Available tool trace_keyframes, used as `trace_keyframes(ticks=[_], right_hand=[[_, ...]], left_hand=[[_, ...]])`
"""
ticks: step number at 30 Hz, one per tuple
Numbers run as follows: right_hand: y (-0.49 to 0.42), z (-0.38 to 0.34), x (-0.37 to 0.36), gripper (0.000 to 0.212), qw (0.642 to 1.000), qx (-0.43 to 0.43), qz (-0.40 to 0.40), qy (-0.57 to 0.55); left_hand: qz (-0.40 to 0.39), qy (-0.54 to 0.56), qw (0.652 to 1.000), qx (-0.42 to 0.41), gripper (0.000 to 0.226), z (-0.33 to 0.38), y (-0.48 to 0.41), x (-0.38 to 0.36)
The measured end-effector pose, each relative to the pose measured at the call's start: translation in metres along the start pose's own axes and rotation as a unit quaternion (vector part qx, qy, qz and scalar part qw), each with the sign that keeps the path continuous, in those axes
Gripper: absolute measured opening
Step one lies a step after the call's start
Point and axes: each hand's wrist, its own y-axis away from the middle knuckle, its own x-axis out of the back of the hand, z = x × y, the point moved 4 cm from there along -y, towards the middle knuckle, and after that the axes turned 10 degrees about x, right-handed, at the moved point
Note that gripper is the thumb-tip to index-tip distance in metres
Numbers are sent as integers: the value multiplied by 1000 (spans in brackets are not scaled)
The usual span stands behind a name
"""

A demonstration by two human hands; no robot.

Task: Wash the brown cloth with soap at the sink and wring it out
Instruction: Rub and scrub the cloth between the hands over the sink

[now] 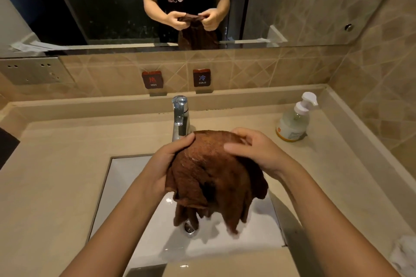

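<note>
**Cloth held over the sink**

While the brown cloth [211, 171] hung bunched above the sink [126, 177], just in front of the faucet [180, 117], your left hand [164, 164] gripped its side and your right hand [256, 148] pinched its top.

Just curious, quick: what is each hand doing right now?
Left hand: closed on the brown cloth, over the sink.
Right hand: closed on the same cloth's top.
</note>
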Motion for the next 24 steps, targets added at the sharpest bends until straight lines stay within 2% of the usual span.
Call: trace_keyframes(ticks=[2,3,4,6,7,9,10,12,15,16,18,19,20,21,22,24], right_hand=[[0,9,-2,14,977,-1,-73,202],[-1,14,-3,12,961,13,-76,267],[-1,18,-3,10,957,23,-56,283],[0,21,0,6,973,25,-13,230],[2,21,2,4,983,17,0,185],[6,20,2,8,993,6,5,117],[6,17,0,15,995,5,10,99],[5,11,-7,31,995,16,32,88],[1,0,-15,43,993,54,35,102],[0,-3,-18,42,989,61,17,135],[-3,-2,-25,43,970,61,-33,235],[-4,0,-29,39,953,61,-52,292],[-6,2,-30,30,936,62,-56,341],[-8,3,-30,19,926,64,-44,370],[-9,5,-26,17,922,65,-24,382],[-8,10,-12,20,929,78,20,361]], left_hand=[[-6,15,1000,4,23,4,2,5],[0,8,1000,8,22,5,2,8],[14,-16,1000,10,23,7,4,10],[84,-123,989,-5,29,14,6,18],[128,-191,973,-23,31,18,7,23],[179,-340,921,-61,27,26,10,29],[181,-424,883,-88,21,30,11,29],[167,-549,807,-136,15,32,10,32],[137,-625,756,-138,26,32,10,35],[117,-646,744,-121,32,29,9,36],[55,-659,748,-64,46,22,6,36],[17,-667,744,-38,48,19,6,35],[-19,-687,726,-25,48,16,6,34],[-46,-708,704,-22,46,14,4,33],[-55,-720,691,-31,41,15,2,34],[-28,-711,700,-70,25,23,-4,34]])
